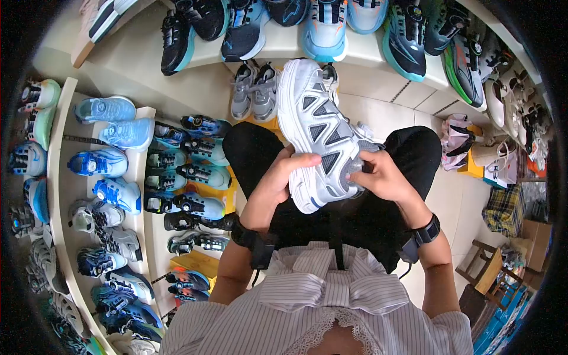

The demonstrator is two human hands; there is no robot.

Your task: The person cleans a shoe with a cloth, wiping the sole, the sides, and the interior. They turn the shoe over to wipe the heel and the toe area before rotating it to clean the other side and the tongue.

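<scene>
A silver-grey sneaker (322, 133) with a thick white sole is held up over my lap, toe pointing away and its side turned to me. My left hand (283, 174) grips it by the sole, thumb lying across the sidewall near the heel. At the heel opening, my right hand (381, 176) pinches the collar, with some fingers hidden inside or behind the shoe. Beyond it, a pair of grey sneakers (254, 92) stands on the floor side, and part of another shoe shows behind the toe.
A white shelf (139, 56) with several dark and blue sneakers crosses the front. More shelves of sneakers (100, 163) fill the left. To the right are a plaid bag (504, 211), a wooden stool (488, 269) and a cardboard box (535, 245).
</scene>
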